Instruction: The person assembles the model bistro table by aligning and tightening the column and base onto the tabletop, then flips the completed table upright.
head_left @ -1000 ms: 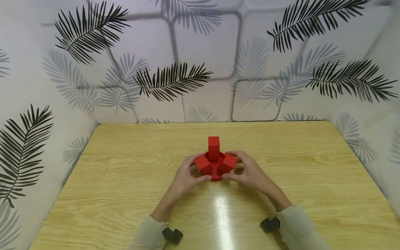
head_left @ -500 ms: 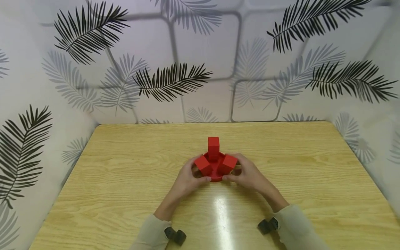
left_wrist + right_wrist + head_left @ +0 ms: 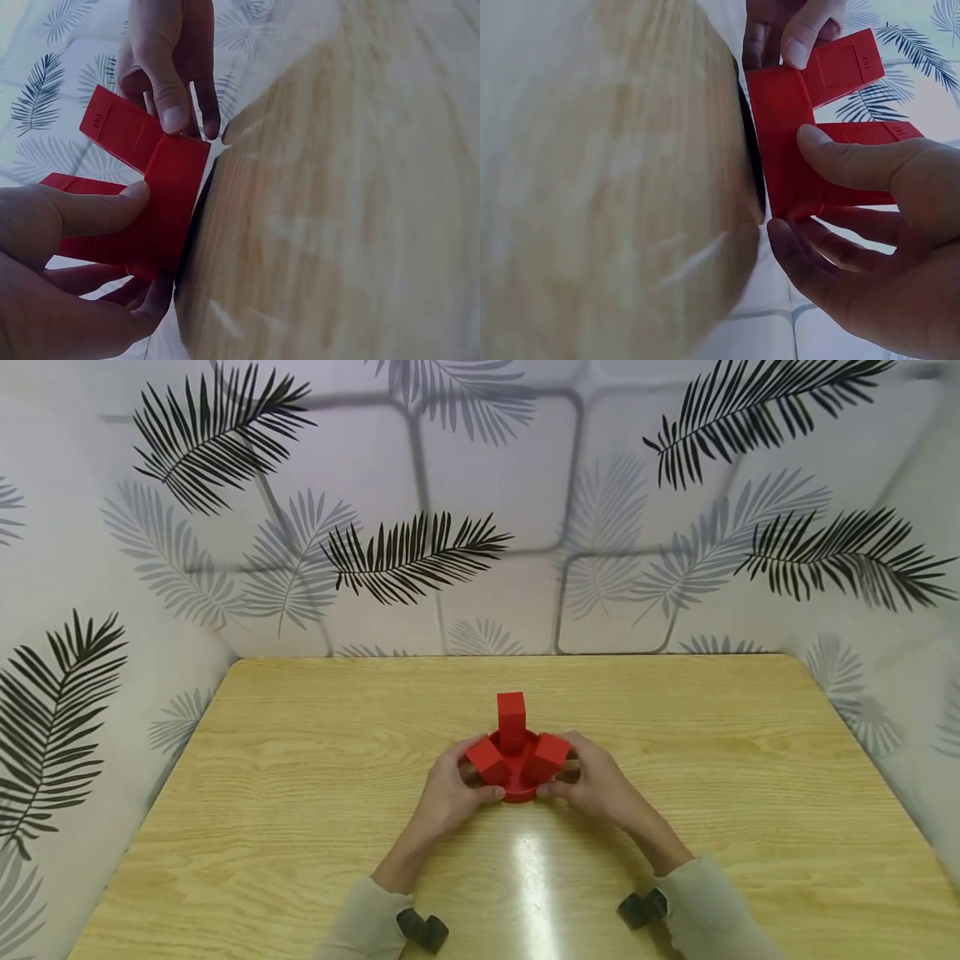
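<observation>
A red round dish-like holder (image 3: 517,772) with three block-shaped prongs sits at the middle of the table, held from both sides. My left hand (image 3: 444,793) grips its left side, thumb on the front wall and fingers bent round behind. My right hand (image 3: 600,783) mirrors this on the right side, its thumb close to the left one. The back prong (image 3: 512,718) stands upright; the left prong (image 3: 489,762) and right prong (image 3: 547,755) splay outward between the hands. Small raised digits mark the prong (image 3: 124,127) near my right hand. The holder's back wall is mostly hidden.
The light wood table (image 3: 300,735) stretches out on both sides, with a shiny light streak in front of the holder. Behind it rises a wall (image 3: 495,602) with a leaf pattern. A dark wrist camera (image 3: 422,931) sits on the left cuff, another (image 3: 642,909) on the right.
The holder has shifted slightly toward me, with both hands moving along with it. Their grip on its sides looks much the same.
</observation>
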Tool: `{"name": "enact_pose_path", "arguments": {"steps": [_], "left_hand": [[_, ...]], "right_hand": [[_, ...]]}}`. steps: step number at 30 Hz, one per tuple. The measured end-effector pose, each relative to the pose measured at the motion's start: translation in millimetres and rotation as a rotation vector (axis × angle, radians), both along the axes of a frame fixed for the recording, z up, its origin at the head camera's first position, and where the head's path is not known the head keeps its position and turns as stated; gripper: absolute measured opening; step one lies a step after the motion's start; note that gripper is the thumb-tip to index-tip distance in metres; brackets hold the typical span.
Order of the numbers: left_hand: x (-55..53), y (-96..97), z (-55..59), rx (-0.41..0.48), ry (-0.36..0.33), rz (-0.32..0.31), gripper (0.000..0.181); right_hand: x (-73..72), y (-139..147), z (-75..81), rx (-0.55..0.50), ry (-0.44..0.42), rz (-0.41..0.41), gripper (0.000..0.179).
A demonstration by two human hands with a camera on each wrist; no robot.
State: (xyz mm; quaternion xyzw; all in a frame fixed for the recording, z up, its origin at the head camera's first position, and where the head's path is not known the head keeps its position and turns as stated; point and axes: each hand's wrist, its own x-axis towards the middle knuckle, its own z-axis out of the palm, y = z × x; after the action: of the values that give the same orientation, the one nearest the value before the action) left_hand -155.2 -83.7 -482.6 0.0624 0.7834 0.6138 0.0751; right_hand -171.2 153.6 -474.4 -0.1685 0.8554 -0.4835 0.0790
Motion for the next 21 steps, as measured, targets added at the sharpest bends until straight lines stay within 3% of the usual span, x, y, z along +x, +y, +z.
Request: {"name": "enact_pose_path", "arguments": {"steps": [4, 13, 21], "left_hand": [[1.8, 1.0, 1.8, -0.013, 0.022, 0.002, 0.06], [1.1, -3.3, 15.6, 0.113, -0.013, 0.014, 0.048], [2.8, -7.3, 30.5, 0.145, -0.003, 0.053, 0.052]], "right_hand": [[0.1, 3.3, 5.3, -0.036, -0.028, 0.008, 0.052], [-0.3, 6.8, 16.3, -0.087, -0.052, 0.024, 0.056], [2.2, 2.0, 26.1, -0.201, 0.066, -0.024, 0.043]]}}
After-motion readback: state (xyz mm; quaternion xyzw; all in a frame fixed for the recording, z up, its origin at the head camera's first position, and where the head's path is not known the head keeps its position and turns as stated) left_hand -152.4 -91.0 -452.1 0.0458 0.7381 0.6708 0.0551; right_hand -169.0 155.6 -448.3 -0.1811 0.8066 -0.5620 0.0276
